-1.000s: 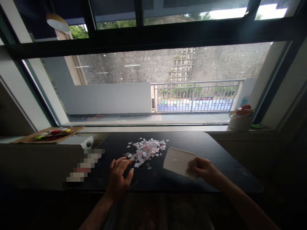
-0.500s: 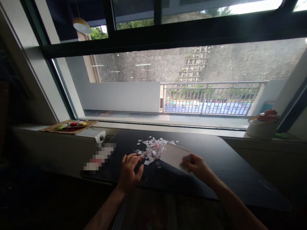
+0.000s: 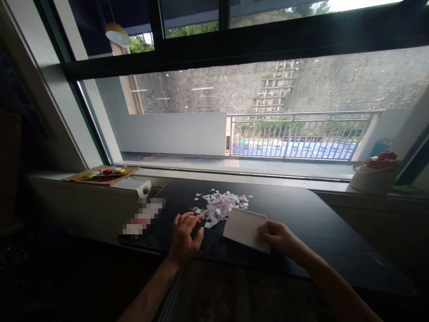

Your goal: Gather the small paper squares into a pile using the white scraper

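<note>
A loose heap of small white and pinkish paper scraps (image 3: 219, 205) lies on the dark table (image 3: 288, 210). My right hand (image 3: 279, 239) pinches the right end of a flat white rectangular card (image 3: 246, 227). The card is tilted just in front of the heap's right side; whether it touches the table I cannot tell. My left hand (image 3: 186, 235), fingers spread and slightly curled, is at the heap's near left edge with nothing visible in it. Its fingertips are beside the outermost scraps.
A blurred-out item (image 3: 142, 219) lies on the table's left end. Behind it, on the ledge, are a white slatted box (image 3: 136, 185) and a brown board (image 3: 75, 175) bearing colourful pieces. A white container (image 3: 372, 179) stands at the right, below the window.
My right hand has drawn the card nearer to me, away from the heap, uncovering scraps on its right side. My left hand stays at the heap's left edge. The view has shifted slightly.
</note>
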The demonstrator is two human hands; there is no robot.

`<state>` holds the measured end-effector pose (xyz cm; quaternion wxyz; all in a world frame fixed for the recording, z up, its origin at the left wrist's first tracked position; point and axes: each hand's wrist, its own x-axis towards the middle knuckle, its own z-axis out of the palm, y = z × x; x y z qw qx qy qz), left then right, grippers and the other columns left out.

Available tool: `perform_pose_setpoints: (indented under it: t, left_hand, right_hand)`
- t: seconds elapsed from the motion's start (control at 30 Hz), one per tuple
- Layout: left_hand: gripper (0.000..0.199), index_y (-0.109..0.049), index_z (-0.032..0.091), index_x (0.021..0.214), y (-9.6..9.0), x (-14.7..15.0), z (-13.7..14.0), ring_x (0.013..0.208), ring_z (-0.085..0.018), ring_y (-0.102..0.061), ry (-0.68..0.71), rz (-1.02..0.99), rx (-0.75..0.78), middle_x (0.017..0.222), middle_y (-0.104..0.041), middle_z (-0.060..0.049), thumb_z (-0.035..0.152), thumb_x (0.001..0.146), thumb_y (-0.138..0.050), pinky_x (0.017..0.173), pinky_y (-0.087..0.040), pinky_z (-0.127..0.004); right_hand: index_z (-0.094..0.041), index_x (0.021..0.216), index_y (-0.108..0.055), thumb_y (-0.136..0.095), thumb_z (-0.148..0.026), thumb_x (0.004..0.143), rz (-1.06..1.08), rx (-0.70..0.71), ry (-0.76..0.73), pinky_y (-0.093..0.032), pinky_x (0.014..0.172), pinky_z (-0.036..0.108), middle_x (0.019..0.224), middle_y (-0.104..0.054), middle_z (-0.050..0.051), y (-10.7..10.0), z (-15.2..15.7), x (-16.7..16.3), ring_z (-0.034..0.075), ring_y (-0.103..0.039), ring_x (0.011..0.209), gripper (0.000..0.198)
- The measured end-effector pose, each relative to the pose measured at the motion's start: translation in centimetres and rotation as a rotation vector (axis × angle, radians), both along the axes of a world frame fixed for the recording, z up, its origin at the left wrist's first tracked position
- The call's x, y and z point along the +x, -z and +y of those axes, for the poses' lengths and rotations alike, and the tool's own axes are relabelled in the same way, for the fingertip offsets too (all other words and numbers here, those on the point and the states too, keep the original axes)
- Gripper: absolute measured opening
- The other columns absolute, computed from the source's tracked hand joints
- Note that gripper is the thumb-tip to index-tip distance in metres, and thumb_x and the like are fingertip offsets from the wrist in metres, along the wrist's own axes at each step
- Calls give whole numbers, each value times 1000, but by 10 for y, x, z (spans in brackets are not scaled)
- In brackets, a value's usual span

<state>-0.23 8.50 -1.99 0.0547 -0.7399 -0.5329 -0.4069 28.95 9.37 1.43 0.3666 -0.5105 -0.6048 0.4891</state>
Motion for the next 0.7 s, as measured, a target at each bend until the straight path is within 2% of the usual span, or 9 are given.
perform_pose_setpoints:
  t: [0.13, 0.37, 0.7]
  left_hand:
    - [28, -60, 23, 106, 0, 0, 0, 110, -27, -53, -3, 6, -10, 94, -67, -5, 26, 81, -47, 103, -24, -54]
    - [29, -60, 22, 107, 1, 0, 1, 110, -27, -53, -4, 1, -12, 92, -66, -5, 25, 81, -47, 103, -25, -54]
    - [29, -60, 22, 106, 1, 0, 0, 110, -27, -53, -10, -6, -5, 92, -67, -5, 25, 81, -47, 103, -25, -54]
  right_hand:
    - [-14, 81, -66, -65, -22, 60, -10, -35, -28, -52, 66, 34, 79, -73, 6, 3, 2, -1, 24, -66, 75, 22]
    - [-13, 76, -65, -65, -22, 58, -36, -98, -72, -52, 69, 34, 76, -72, 6, -6, -9, -13, 25, -66, 78, 19]
    - [-13, 82, -68, -67, -23, 58, 23, -130, -153, -51, 64, 31, 79, -73, 5, 4, -10, -13, 23, -67, 75, 26]
